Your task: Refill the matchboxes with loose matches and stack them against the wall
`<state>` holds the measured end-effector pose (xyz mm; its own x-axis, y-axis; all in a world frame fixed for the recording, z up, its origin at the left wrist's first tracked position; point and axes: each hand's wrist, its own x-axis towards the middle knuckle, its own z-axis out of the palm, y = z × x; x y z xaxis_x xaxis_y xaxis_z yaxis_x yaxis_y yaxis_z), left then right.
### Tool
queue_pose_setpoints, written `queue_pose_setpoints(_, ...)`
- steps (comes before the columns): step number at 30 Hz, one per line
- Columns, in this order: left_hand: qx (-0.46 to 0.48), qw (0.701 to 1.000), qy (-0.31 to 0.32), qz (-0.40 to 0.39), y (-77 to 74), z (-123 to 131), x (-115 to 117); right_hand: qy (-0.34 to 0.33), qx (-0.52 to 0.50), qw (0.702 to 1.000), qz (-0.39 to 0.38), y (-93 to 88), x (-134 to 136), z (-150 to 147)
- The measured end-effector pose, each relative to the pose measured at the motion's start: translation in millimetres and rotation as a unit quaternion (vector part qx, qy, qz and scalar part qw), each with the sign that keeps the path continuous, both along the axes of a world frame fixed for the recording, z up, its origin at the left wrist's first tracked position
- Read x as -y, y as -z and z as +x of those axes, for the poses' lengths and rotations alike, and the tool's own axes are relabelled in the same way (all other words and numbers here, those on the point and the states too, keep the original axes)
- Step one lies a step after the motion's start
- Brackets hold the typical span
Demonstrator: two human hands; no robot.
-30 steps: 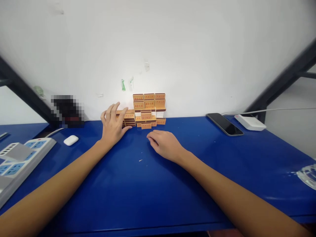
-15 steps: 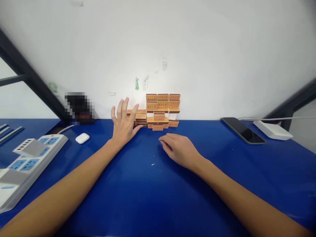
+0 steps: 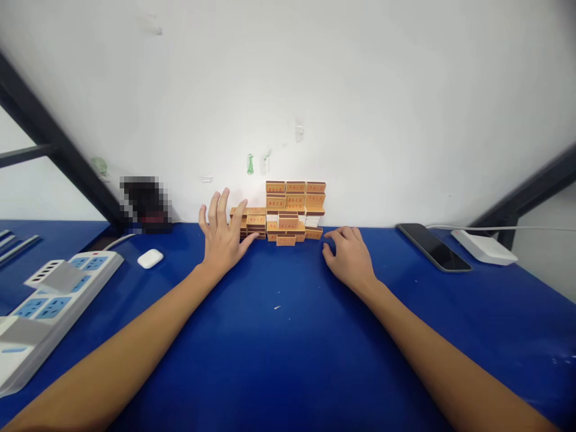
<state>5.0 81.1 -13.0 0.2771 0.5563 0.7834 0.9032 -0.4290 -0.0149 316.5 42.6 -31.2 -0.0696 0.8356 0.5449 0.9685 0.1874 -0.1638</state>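
Orange matchboxes (image 3: 296,201) with dark edges and printed lettering form a stepped stack against the white wall. A lower pile of matchboxes (image 3: 256,220) adjoins it on the left. My left hand (image 3: 221,234) is open in front of that pile, fingers spread, covering its left part; whether it touches the boxes I cannot tell. Just right of the stack's angled bottom matchbox (image 3: 314,233), my right hand (image 3: 348,255) is open with fingers curved. A gap shows between thumb and index finger, and nothing is visible in it.
A white power strip (image 3: 85,282) lies on the blue table (image 3: 270,366) at left, near a white earbud case (image 3: 150,258). At right are a dark phone (image 3: 434,247) and a white box (image 3: 485,246) with a cable. A blurred dark object (image 3: 146,204) leans on the wall.
My right hand has moved right and slightly forward, from before the stack to beside it, and its fingers have parted. My left hand stays spread by the lower pile. The view has shifted slightly.
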Motion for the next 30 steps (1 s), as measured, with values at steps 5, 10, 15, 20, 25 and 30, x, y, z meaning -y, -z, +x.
queue_pose_setpoints(5,-0.007,1.0,0.0,-0.001,0.0,0.7,-0.5,-0.009,0.031,0.999,0.014,5.6,0.1,-6.4)
queue_pose_setpoints(10,-0.017,1.0,-0.004,-0.001,0.1,3.1,0.2,-0.007,0.042,0.999,-0.005,7.4,0.9,-7.7)
queue_pose_setpoints(15,-0.017,1.0,0.0,-0.016,0.8,4.3,1.7,-0.004,0.04,0.999,0.003,8.4,1.2,-7.1)
queue_pose_setpoints(20,-0.01,1.0,0.005,-0.024,1.0,4.6,2.3,-0.014,0.049,0.999,0.011,10.4,1.4,-8.4)
queue_pose_setpoints(25,-0.03,1.0,-0.007,0.0,0.3,5.0,4.9,-0.007,0.048,0.999,0.011,10.5,2.0,-10.2)
queue_pose_setpoints(30,-0.019,1.0,-0.005,-0.006,-0.6,7.0,6.0,0.004,0.054,0.998,0.026,11.7,2.5,-12.0)
